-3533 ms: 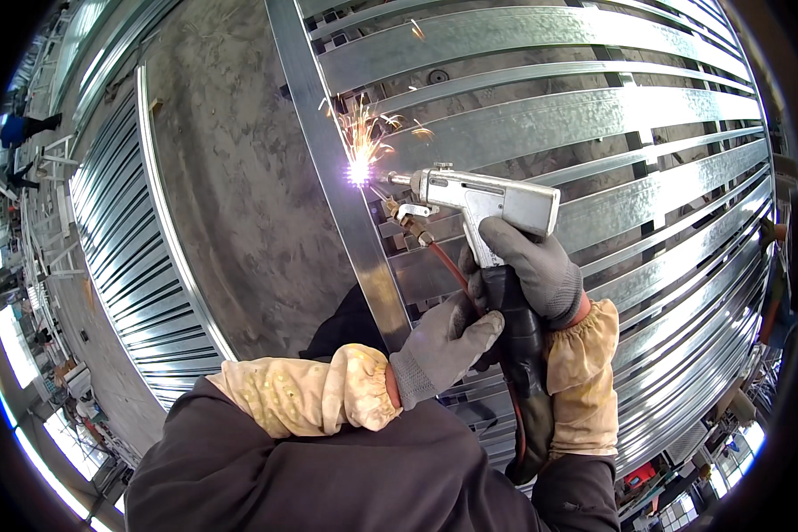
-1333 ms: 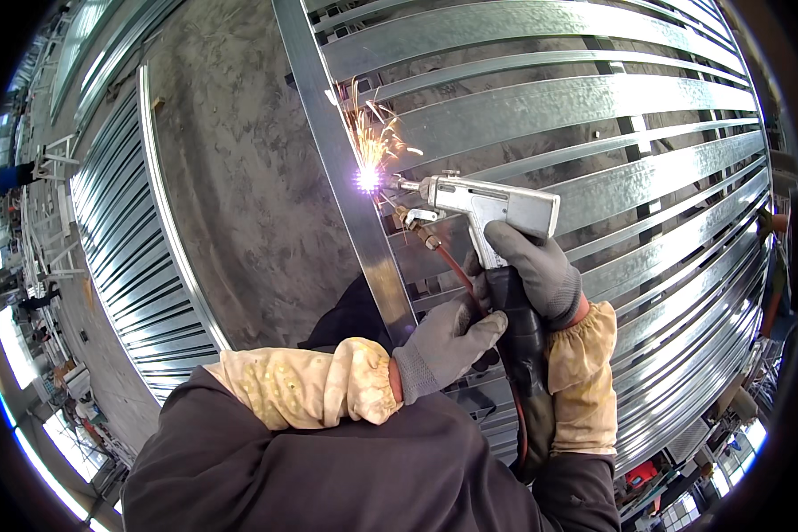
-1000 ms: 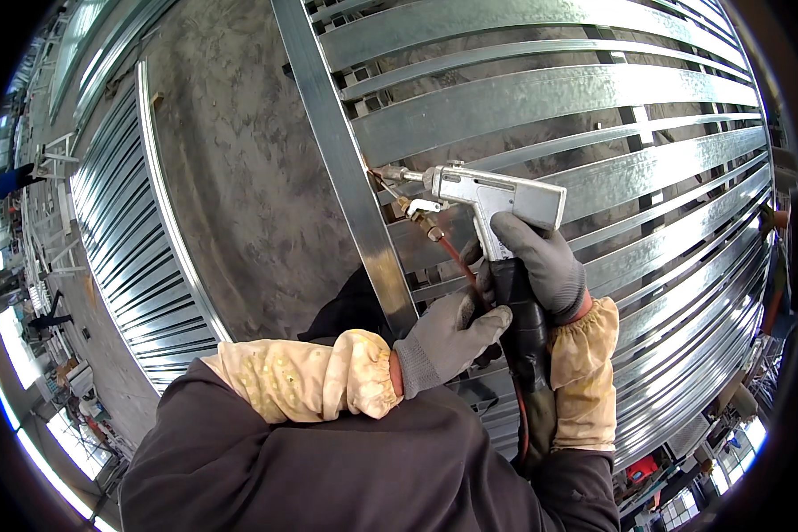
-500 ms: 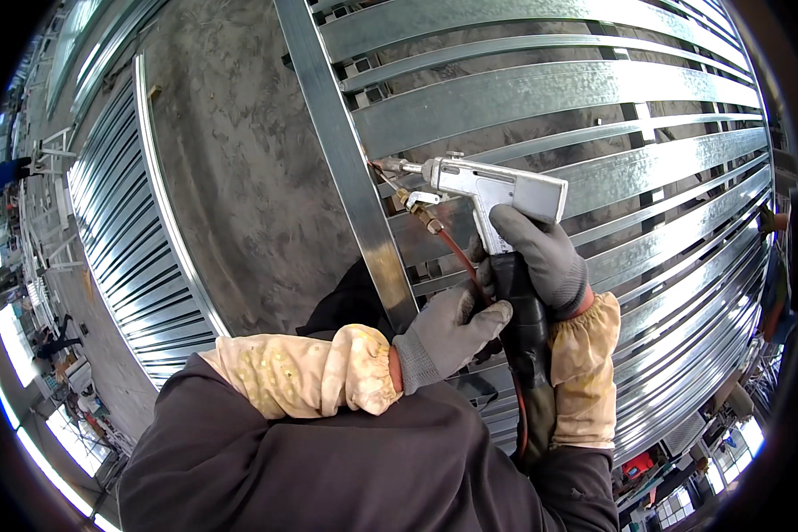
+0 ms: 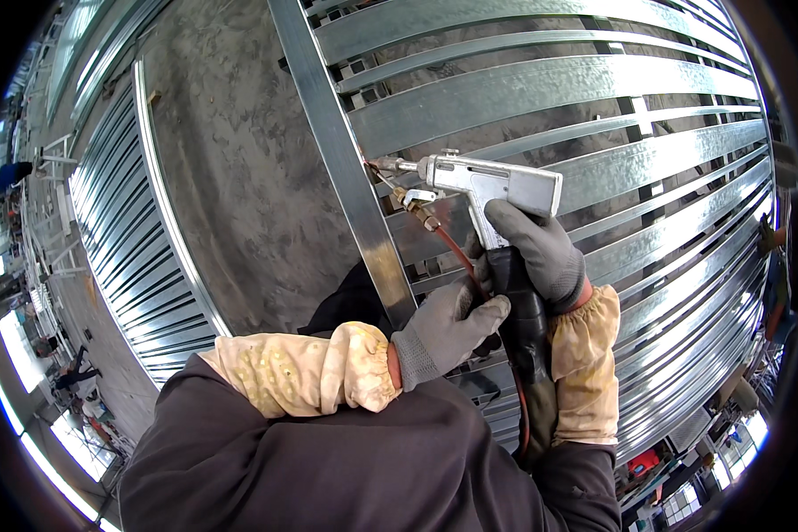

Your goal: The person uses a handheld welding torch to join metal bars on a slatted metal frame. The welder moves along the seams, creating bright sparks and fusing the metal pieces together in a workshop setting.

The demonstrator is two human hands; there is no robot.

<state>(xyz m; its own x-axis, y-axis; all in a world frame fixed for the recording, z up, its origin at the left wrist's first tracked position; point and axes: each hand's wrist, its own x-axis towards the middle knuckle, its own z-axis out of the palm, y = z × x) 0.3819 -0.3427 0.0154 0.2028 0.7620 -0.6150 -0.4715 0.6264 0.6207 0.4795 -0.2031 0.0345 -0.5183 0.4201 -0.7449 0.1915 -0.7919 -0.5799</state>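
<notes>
My right hand point(image 5: 545, 253), in a grey glove, wraps round the grip of a silver pistol-shaped welding gun point(image 5: 496, 183). The gun's nozzle points left and meets the inner edge of a galvanized steel frame tube point(image 5: 328, 124), near the end of a slat. Below the nozzle a brass wire-feed fitting point(image 5: 421, 209) leads into a reddish hose point(image 5: 457, 251). My left hand point(image 5: 443, 328), gloved alike, curls round this hose beside the gun's black-sleeved cable point(image 5: 520, 301); its fingertips are partly hidden. A shiny, brownish patch point(image 5: 384, 266) shows on the frame tube nearer me.
Galvanized slats point(image 5: 541, 89) run off to the right, with crossing bars beneath them. Another slatted panel point(image 5: 137, 239) lies on the grey concrete floor point(image 5: 239, 151) at left. White trestles point(image 5: 58, 160) stand farther left. At the right edge another person's gloved hand point(image 5: 769, 235) touches the panel.
The gun and both my hands sit very slightly farther left and up in the picture, as does the frame. My grips are the same.
</notes>
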